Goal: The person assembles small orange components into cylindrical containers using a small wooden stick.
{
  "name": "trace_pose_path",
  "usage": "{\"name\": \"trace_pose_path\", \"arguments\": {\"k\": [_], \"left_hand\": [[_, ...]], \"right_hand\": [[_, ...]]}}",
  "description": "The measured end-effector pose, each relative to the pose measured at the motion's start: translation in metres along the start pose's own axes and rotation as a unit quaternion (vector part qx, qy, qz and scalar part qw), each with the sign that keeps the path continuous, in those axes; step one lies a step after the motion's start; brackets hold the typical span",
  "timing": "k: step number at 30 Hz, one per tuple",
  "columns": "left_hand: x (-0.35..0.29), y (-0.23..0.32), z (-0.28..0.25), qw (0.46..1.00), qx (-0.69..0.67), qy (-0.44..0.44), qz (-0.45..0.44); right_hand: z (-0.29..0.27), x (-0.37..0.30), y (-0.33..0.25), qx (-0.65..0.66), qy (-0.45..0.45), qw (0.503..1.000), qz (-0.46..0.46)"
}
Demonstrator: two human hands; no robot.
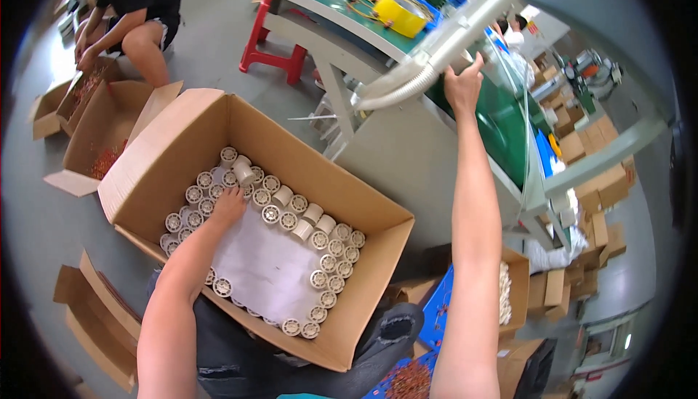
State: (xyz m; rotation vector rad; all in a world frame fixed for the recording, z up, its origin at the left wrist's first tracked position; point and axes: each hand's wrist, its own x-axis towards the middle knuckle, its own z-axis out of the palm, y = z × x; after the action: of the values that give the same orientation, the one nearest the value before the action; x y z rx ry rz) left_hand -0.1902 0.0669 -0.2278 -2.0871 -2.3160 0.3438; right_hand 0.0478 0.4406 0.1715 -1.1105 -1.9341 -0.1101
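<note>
An open cardboard box (313, 174) stands tilted across my legs, with several white plastic spools (270, 214) lining its inner sides on a white sheet (269, 257). Most are upright, showing spoked round ends; a few lie on their sides. My left hand (230, 206) reaches into the box, its fingers bent down onto a spool at the far left group; the fingertips are partly hidden. My right hand (464, 88) is stretched far forward over a green conveyor belt (502, 126), thumb and forefinger around a white spool (463, 59) that shows only in part.
A grey metal frame post (465, 28) with a hose (396, 95) stands close to my right hand. Beyond are a workbench with yellow tape (401, 14) and a red stool (275, 50). Another person (138, 21) crouches by cartons (109, 126). Blue trays (438, 304) sit at lower right.
</note>
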Motion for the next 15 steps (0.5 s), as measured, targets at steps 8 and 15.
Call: {"name": "trace_pose_path", "arguments": {"k": [8,15], "left_hand": [[0.002,0.008,-0.133,0.941,-0.333,0.052,-0.042],[-0.019,0.104,-0.254,0.521,-0.852,0.039,-0.038]], "right_hand": [[-0.182,-0.212,0.066,0.04,0.005,0.999,-0.012],[-0.327,-0.502,0.234,-0.145,-0.098,0.91,0.375]]}}
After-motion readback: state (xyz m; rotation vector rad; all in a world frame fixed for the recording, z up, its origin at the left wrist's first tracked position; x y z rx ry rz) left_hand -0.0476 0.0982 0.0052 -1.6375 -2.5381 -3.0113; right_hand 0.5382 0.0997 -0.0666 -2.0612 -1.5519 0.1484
